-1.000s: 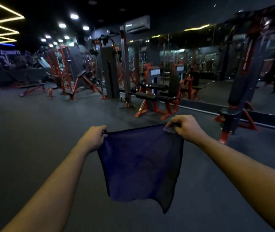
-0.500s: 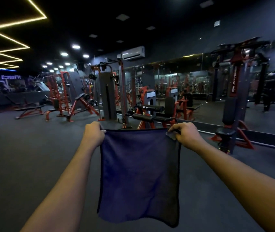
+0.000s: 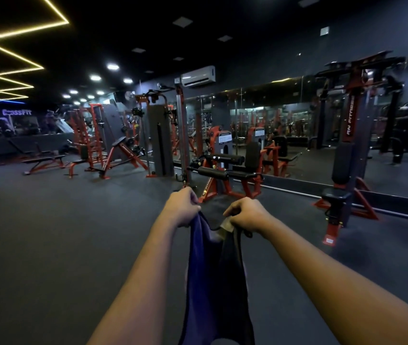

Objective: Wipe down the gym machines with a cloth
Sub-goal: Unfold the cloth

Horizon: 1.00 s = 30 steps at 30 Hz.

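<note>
The fingers of the left hand [image 3: 181, 207] are curling tight over one top corner of the dark blue cloth [image 3: 210, 282], and the fingers of the right hand [image 3: 247, 215] are pinching the other top corner, where a pale tag is showing. The two hands are sitting close together, not touching, so the cloth is sagging in a fold between them and hanging down between the forearms, above the dark floor [image 3: 48, 245]. Beyond the hands a red and black padded machine [image 3: 225, 174] is standing before the mirror wall [image 3: 285, 115], and a tall tower machine [image 3: 347, 158] is standing off to the right
</note>
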Each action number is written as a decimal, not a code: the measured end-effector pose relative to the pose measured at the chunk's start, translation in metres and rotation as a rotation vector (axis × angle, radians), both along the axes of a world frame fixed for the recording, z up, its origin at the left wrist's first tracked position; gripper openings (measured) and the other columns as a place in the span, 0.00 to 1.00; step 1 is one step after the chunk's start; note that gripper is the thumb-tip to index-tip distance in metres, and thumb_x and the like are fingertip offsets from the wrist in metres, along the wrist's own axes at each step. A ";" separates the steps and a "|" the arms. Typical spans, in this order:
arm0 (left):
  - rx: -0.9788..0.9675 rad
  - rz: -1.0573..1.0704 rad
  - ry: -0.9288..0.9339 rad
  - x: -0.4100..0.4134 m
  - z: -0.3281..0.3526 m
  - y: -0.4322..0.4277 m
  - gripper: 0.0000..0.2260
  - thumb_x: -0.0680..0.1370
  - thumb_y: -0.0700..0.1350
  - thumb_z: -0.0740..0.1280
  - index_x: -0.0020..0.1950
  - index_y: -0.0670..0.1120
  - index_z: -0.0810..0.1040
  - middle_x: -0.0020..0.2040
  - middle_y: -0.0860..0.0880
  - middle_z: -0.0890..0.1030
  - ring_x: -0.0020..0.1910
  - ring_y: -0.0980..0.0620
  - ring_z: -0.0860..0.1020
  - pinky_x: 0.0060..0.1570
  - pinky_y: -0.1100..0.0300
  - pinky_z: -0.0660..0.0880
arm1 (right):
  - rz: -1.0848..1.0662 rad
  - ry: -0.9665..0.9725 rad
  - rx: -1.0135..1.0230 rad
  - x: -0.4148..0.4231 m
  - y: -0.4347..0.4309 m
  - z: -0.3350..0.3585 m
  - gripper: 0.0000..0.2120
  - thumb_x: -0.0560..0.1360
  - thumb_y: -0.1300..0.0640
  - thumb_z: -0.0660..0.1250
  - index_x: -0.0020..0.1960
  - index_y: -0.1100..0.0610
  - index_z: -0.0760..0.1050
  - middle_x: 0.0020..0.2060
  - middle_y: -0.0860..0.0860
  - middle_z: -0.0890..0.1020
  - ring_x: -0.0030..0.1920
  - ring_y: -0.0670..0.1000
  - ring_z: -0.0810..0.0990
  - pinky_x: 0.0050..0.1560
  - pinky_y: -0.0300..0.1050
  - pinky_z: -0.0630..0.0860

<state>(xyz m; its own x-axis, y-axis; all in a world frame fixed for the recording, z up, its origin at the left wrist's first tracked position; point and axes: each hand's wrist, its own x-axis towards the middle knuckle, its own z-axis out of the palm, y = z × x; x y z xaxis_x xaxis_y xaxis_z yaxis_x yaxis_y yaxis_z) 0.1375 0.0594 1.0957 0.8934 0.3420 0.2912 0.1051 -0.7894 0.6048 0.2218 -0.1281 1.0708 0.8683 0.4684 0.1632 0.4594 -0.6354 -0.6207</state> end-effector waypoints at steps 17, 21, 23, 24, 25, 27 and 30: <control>-0.165 -0.304 0.036 0.001 -0.024 -0.025 0.09 0.80 0.34 0.67 0.56 0.44 0.69 0.43 0.39 0.83 0.32 0.47 0.83 0.32 0.58 0.80 | 0.080 0.240 0.169 -0.003 0.019 -0.016 0.27 0.72 0.55 0.74 0.67 0.53 0.69 0.56 0.56 0.81 0.54 0.53 0.83 0.53 0.50 0.82; -0.178 -0.327 0.051 0.000 -0.021 -0.025 0.08 0.81 0.34 0.64 0.57 0.42 0.69 0.45 0.37 0.83 0.34 0.45 0.84 0.34 0.58 0.81 | 0.161 0.334 0.210 -0.002 0.012 -0.010 0.32 0.71 0.61 0.71 0.73 0.55 0.65 0.58 0.60 0.80 0.51 0.53 0.82 0.45 0.45 0.79; -0.185 -0.349 0.056 0.000 -0.020 -0.023 0.08 0.81 0.33 0.63 0.57 0.42 0.68 0.44 0.38 0.83 0.37 0.43 0.85 0.36 0.55 0.82 | 0.184 0.345 0.238 -0.002 0.009 -0.009 0.31 0.74 0.65 0.70 0.74 0.55 0.64 0.55 0.60 0.81 0.48 0.53 0.83 0.44 0.45 0.79; -0.191 -0.359 0.058 0.000 -0.019 -0.024 0.08 0.81 0.32 0.63 0.56 0.43 0.67 0.43 0.39 0.83 0.38 0.41 0.85 0.37 0.54 0.83 | 0.193 0.348 0.258 -0.001 0.007 -0.010 0.31 0.74 0.66 0.70 0.74 0.56 0.64 0.54 0.60 0.83 0.48 0.53 0.84 0.47 0.46 0.80; -0.196 -0.368 0.058 -0.001 -0.019 -0.024 0.09 0.81 0.31 0.62 0.55 0.44 0.67 0.42 0.40 0.83 0.39 0.41 0.86 0.39 0.52 0.83 | 0.199 0.354 0.278 0.000 0.006 -0.011 0.31 0.74 0.66 0.70 0.74 0.56 0.64 0.52 0.59 0.84 0.49 0.53 0.84 0.49 0.47 0.80; -0.182 -0.378 0.054 -0.002 -0.019 -0.024 0.12 0.79 0.29 0.60 0.54 0.45 0.67 0.40 0.42 0.83 0.39 0.43 0.86 0.39 0.53 0.83 | 0.223 0.365 0.302 0.001 0.003 -0.008 0.30 0.74 0.67 0.71 0.73 0.56 0.64 0.50 0.58 0.85 0.50 0.52 0.85 0.49 0.45 0.80; -0.060 -0.379 0.031 0.000 -0.020 -0.021 0.13 0.77 0.29 0.61 0.54 0.46 0.67 0.42 0.46 0.85 0.39 0.48 0.84 0.39 0.61 0.80 | 0.276 0.391 0.315 0.000 0.000 -0.005 0.31 0.74 0.66 0.73 0.73 0.56 0.64 0.52 0.60 0.86 0.53 0.56 0.86 0.53 0.48 0.81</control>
